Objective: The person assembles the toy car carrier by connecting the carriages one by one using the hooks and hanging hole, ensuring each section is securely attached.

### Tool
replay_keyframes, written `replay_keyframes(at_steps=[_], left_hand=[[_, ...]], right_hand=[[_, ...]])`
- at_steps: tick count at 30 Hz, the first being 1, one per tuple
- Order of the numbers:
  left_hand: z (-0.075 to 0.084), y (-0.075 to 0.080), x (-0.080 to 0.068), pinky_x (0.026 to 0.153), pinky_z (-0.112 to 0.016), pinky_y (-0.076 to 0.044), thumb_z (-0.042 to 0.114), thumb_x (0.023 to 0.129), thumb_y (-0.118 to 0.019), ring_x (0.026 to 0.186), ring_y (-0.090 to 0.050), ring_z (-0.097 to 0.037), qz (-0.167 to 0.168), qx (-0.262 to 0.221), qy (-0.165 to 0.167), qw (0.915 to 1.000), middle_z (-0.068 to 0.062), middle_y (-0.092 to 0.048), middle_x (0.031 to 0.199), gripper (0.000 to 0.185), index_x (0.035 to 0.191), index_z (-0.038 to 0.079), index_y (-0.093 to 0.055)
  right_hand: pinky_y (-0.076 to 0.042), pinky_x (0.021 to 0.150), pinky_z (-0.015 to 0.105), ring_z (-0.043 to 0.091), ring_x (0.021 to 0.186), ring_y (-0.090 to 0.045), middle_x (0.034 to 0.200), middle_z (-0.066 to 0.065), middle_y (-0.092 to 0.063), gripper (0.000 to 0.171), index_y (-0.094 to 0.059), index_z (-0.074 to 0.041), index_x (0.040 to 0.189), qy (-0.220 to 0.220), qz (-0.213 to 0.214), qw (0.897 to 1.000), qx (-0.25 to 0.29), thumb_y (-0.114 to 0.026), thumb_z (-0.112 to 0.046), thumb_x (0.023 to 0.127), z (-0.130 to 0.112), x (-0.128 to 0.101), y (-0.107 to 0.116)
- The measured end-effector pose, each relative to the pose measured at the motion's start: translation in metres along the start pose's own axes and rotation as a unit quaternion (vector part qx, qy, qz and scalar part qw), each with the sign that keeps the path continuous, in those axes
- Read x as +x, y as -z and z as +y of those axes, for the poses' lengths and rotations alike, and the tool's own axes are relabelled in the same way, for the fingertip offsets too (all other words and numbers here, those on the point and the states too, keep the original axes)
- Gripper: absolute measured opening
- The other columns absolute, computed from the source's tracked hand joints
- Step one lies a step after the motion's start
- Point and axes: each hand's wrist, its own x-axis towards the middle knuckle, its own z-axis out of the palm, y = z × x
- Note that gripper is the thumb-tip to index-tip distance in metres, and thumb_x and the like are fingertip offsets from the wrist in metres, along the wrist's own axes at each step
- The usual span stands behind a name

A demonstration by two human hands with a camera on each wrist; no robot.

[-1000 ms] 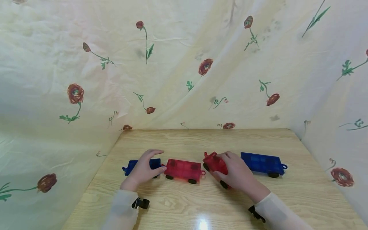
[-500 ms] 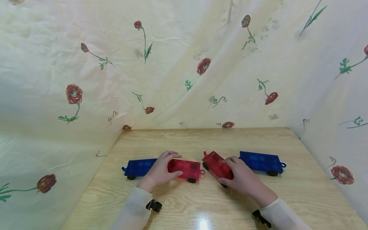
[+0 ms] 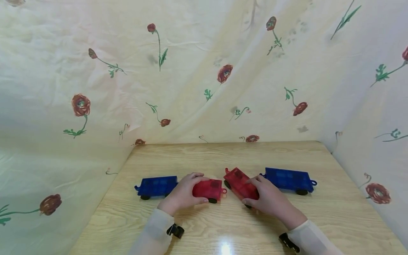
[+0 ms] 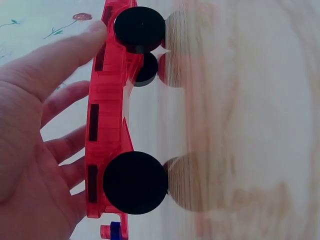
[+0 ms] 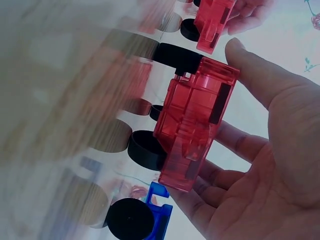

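My left hand (image 3: 183,193) grips the left red toy train car (image 3: 208,189) from above, thumb on the near side and fingers on the far side. In the left wrist view, the thumb touches this car's red side (image 4: 105,125); a blue coupling piece (image 4: 115,231) meets the red coupling at its end. My right hand (image 3: 269,200) holds the second red train car (image 3: 240,184), which stands angled, its hook (image 3: 227,170) toward the back. Its underside (image 5: 192,120) and black wheels show in the right wrist view. A small gap separates the red cars' facing ends.
A blue train car (image 3: 156,186) stands left of my left hand. Another blue car (image 3: 288,179) is behind and right of my right hand, its ring pointing right. All stand on a wood-grain table (image 3: 204,226) before a flowered cloth (image 3: 191,71).
My left hand has moved right, from over the left blue car onto the left red car. The right hand has shifted slightly right and nearer along its angled car. The cars have barely moved.
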Motion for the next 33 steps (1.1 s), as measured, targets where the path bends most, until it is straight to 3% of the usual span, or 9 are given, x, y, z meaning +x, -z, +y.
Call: replay_keyframes(at_steps=[5,10,24,33], left_hand=[[0.003,0.002,-0.002,0.100,-0.045,-0.042,0.045,0.078,-0.078,0.132,-0.036,-0.018,-0.003,-0.006,0.005,1.0000,0.012,-0.041,0.143,0.056,0.131,0.039,-0.059],[0.000,0.001,-0.004,0.102,-0.044,-0.041,0.044,0.080,-0.077,0.132,-0.035,-0.016,0.001,-0.002,0.003,1.0000,0.012,-0.041,0.144,0.053,0.130,0.039,-0.059],[-0.012,0.003,-0.014,0.102,-0.047,-0.039,0.049,0.079,-0.075,0.132,-0.035,-0.016,0.011,-0.005,0.025,0.9996,0.012,-0.041,0.143,0.054,0.130,0.042,-0.058],[-0.015,0.008,-0.020,0.102,-0.051,-0.037,0.050,0.077,-0.076,0.129,-0.037,-0.017,0.019,-0.006,0.030,0.9994,0.014,-0.044,0.138,0.053,0.127,0.040,-0.060]], right_hand=[[-0.052,0.068,0.034,0.019,0.087,-0.054,0.106,0.003,-0.057,0.066,-0.064,-0.015,0.122,0.006,0.009,1.000,-0.002,-0.082,-0.051,0.071,0.000,-0.001,0.000],[-0.050,0.067,0.032,0.017,0.084,-0.052,0.104,0.002,-0.056,0.063,-0.064,-0.017,0.122,0.005,0.008,1.000,-0.001,-0.082,-0.050,0.072,0.001,-0.002,-0.002],[-0.053,0.080,0.047,0.023,0.105,-0.055,0.121,0.003,-0.057,0.059,-0.063,-0.021,0.124,0.019,0.006,0.999,-0.026,-0.080,-0.049,0.075,0.000,-0.004,-0.006],[-0.052,0.085,0.048,0.024,0.111,-0.054,0.125,0.000,-0.057,0.056,-0.064,-0.022,0.124,0.046,0.018,0.998,-0.036,-0.081,-0.043,0.075,0.000,-0.006,-0.006]])
